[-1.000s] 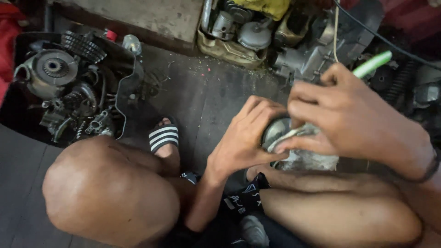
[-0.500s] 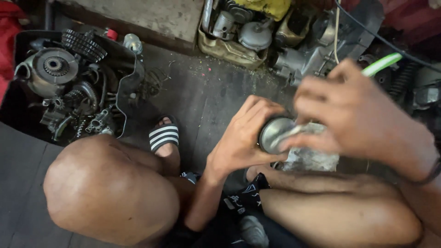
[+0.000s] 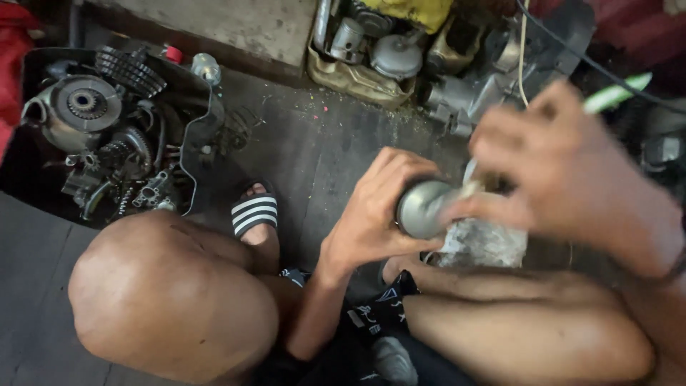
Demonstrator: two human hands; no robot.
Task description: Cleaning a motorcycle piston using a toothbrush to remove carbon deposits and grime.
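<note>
My left hand [image 3: 375,214] is wrapped around a round grey metal engine part [image 3: 421,209], held just above my right thigh. My right hand [image 3: 572,175] is blurred with motion at the right of that part, and its fingers pinch a crumpled grey-white rag [image 3: 482,241] against the metal. The rag hangs down below the part. I squat with both bare knees in view, and one foot in a black-and-white striped sandal [image 3: 254,212] rests on the dark floor.
A black tray [image 3: 43,61] at the left holds gears, sprockets and other greasy engine pieces. At the top, a tan tub [image 3: 343,77] holds more metal parts beside an engine block [image 3: 471,93]. A green-tipped tool [image 3: 616,93] and a black cable lie at the right.
My right hand has lifted and swept up and to the right over the metal part, now blurred. The part's round grey face shows more. My left hand keeps its hold.
</note>
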